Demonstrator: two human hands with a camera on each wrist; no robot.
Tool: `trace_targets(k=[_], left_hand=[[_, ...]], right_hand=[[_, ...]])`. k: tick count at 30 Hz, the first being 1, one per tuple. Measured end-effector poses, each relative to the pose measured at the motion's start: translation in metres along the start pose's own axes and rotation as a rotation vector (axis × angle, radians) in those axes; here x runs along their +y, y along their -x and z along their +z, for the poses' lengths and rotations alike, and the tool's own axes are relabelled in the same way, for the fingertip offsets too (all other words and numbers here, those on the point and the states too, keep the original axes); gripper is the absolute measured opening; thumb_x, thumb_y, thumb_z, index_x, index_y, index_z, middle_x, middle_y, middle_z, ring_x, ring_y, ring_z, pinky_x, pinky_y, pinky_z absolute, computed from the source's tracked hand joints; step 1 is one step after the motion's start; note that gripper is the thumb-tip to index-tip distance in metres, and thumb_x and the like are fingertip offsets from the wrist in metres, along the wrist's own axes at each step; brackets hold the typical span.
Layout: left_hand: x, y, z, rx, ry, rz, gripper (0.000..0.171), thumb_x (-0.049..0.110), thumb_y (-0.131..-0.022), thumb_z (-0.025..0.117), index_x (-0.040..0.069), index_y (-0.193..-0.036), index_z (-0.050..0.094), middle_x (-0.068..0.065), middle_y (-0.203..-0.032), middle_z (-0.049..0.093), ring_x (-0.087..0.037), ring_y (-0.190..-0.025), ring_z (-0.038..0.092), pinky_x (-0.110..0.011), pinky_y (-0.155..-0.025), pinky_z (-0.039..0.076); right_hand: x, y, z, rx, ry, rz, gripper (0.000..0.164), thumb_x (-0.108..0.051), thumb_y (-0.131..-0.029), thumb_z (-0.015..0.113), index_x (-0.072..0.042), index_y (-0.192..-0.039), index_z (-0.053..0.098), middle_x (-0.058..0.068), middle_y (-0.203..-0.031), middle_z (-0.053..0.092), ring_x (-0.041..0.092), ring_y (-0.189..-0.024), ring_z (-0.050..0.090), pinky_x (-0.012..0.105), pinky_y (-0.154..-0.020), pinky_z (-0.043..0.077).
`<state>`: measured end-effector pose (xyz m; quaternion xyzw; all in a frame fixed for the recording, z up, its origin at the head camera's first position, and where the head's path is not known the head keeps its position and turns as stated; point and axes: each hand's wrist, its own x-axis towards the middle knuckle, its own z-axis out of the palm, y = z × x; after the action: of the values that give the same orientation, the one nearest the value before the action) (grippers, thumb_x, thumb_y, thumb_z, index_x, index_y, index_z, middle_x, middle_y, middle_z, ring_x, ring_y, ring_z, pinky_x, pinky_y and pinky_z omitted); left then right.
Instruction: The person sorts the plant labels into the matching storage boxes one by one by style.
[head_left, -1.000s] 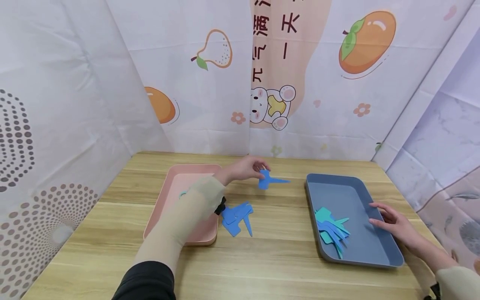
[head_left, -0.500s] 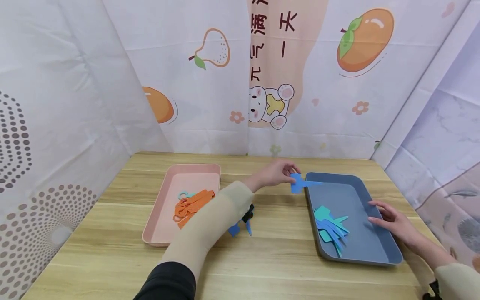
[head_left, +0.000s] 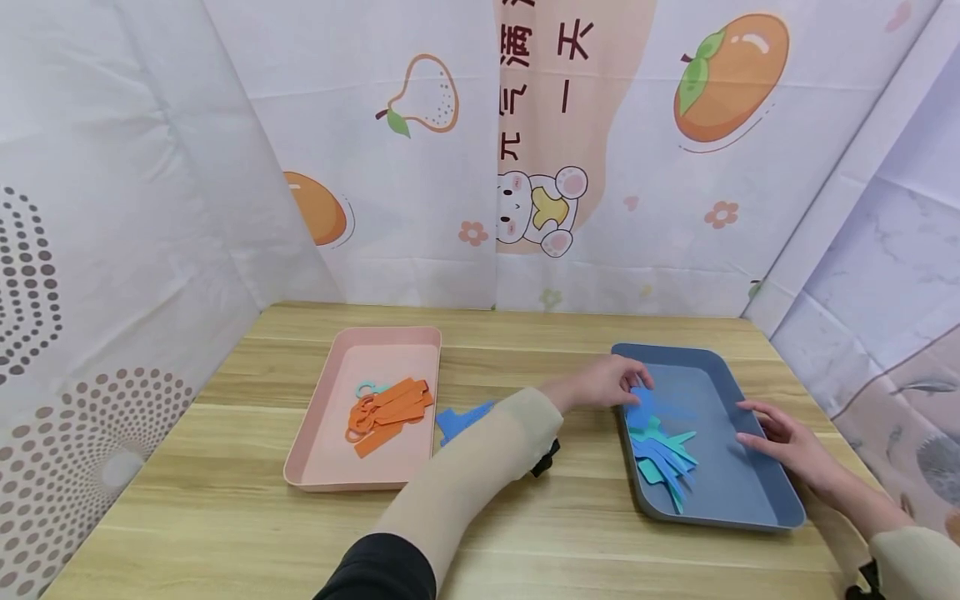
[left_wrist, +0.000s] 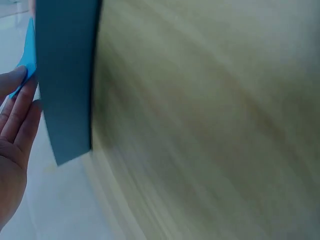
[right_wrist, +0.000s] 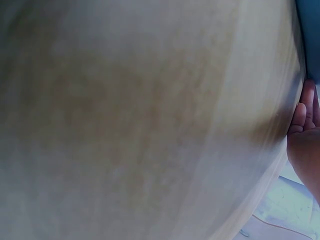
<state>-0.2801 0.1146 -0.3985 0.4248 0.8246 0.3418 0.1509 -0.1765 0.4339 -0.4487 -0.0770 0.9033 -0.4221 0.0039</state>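
Note:
My left hand (head_left: 609, 382) pinches a blue T-shaped plant label (head_left: 640, 407) over the left edge of the grey-blue tray (head_left: 750, 492). In the left wrist view, the thumb presses the label (left_wrist: 30, 52) against the fingers, beside the tray's outer wall (left_wrist: 67, 85). A fanned pile of green and blue plant labels (head_left: 663, 462) lies inside the tray, partly under the held one. At the tray's right rim, my right hand (head_left: 791, 450) grips with thumb and forefinger reaching over the edge; in the right wrist view its other fingers (right_wrist: 307, 100) touch the outer wall.
A pink tray (head_left: 311, 450) stands to the left with orange strip-like tags (head_left: 390, 412) and a teal ringed piece (head_left: 366, 388) in it. More blue labels (head_left: 461, 421) lie on the wooden table (head_left: 187, 492), partly hidden by the left forearm. Printed curtains (head_left: 360, 250) hang behind.
My left hand has carried the blue plant label rightward from the middle of the table to over the grey-blue tray. The orange tags have come into view. The right hand stays at the rim.

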Motion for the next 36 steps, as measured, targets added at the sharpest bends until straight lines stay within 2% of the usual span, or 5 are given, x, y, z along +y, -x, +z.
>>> trace_targets(k=[7,19,23,29,36], left_hand=[[0.006,-0.005,0.01,-0.067,-0.187,0.05,0.022,0.009,-0.092,0.067,0.012,-0.114,0.067,0.004,-0.105,0.063,-0.002,-0.089,0.055,-0.009,-0.077,0.04],[-0.004,0.003,0.011,-0.035,-0.19,0.144,0.023,0.011,-0.095,0.064,0.007,-0.118,0.066,0.002,-0.116,0.065,-0.004,-0.106,0.056,-0.01,-0.089,0.039],[-0.004,0.015,-0.003,-0.041,-0.081,0.144,0.022,0.011,-0.096,0.062,0.002,-0.116,0.065,-0.005,-0.115,0.066,-0.005,-0.101,0.059,-0.014,-0.088,0.043],[-0.006,0.04,-0.024,-0.079,-0.048,0.154,0.02,0.009,-0.095,0.064,-0.001,-0.112,0.065,-0.007,-0.108,0.067,-0.002,-0.092,0.059,-0.013,-0.085,0.043],[-0.025,0.078,-0.052,-0.074,-0.033,0.115,0.02,0.008,-0.093,0.066,-0.003,-0.11,0.065,-0.011,-0.106,0.066,-0.006,-0.091,0.06,-0.02,-0.086,0.047]], right_hand=[[-0.003,-0.002,0.001,-0.01,0.012,0.013,0.049,-0.015,-0.096,0.063,-0.014,-0.141,0.044,-0.029,-0.124,0.036,0.052,-0.121,0.04,0.007,-0.076,0.04],[-0.002,0.0,0.0,-0.023,-0.013,0.02,0.049,-0.016,-0.097,0.062,-0.016,-0.142,0.043,-0.028,-0.128,0.034,0.038,-0.129,0.041,0.007,-0.076,0.04],[-0.001,0.001,-0.001,-0.017,-0.012,0.018,0.049,-0.016,-0.097,0.063,-0.016,-0.142,0.043,-0.032,-0.125,0.034,0.004,-0.121,0.043,0.007,-0.077,0.04],[0.001,0.001,0.0,-0.018,-0.008,0.029,0.05,-0.015,-0.096,0.063,-0.018,-0.142,0.044,-0.027,-0.129,0.035,0.06,-0.122,0.033,0.006,-0.075,0.039],[0.001,0.001,0.0,-0.022,0.011,0.043,0.05,-0.017,-0.096,0.063,-0.018,-0.143,0.043,-0.018,-0.134,0.036,0.048,-0.126,0.039,0.006,-0.075,0.039]])
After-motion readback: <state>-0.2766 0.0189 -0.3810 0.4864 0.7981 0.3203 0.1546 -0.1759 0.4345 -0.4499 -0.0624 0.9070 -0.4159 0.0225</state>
